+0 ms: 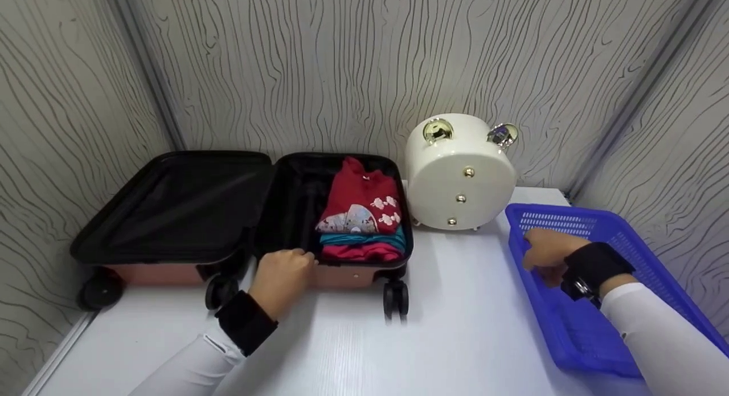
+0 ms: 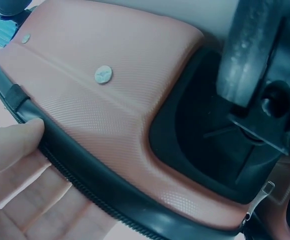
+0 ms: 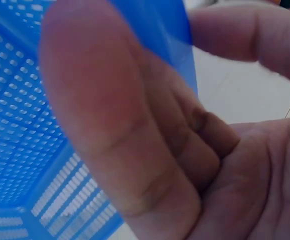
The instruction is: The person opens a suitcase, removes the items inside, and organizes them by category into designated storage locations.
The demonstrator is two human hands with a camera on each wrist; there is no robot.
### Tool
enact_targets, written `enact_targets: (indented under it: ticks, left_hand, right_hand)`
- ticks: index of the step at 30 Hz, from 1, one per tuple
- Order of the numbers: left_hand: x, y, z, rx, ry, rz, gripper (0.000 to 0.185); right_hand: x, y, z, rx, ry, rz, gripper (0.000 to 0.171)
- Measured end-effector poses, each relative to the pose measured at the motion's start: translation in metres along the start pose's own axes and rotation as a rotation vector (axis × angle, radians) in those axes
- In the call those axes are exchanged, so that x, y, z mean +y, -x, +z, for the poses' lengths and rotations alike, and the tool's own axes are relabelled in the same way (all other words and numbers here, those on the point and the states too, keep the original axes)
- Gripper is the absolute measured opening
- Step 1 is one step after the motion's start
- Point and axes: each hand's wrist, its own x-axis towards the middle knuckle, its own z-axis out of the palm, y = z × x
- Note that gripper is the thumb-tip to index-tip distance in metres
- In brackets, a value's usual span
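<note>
Both pinching: left hand suitcase, wheels person-facing; right hand basket, long axis near-to-far.

The blue basket is cropped — partly hidden, too, behind the right sleeve.

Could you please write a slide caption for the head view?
Left hand grips an open suitcase holding folded clothes, right hand a blue basket, with a round white object between.

Suitcase: one. Basket: one. Round cream case: one, which bore three studs, two knobs. Garments: at least three were visible. Hands: two. Wristbands: two.
</note>
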Motion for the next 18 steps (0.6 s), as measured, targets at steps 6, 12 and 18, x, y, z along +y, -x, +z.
enact_targets:
  ticks: [6, 12, 18]
  left_hand:
    - [-0.001, 0.000, 0.001, 0.011, -0.006, 0.005, 0.039]
    - [-0.002, 0.001, 0.002, 0.037, -0.020, 0.011, 0.038]
    - [0.000, 0.001, 0.004, 0.052, -0.021, 0.024, 0.038]
  right_hand:
    - [-0.021, 0.022, 0.028, -0.042, 0.005, -0.035, 0.056]
    - [-0.056, 0.029, 0.058, -0.048, -0.011, -0.123, 0.046]
    - [-0.092, 0.022, 0.085, -0.021, -0.077, -0.174, 0.063]
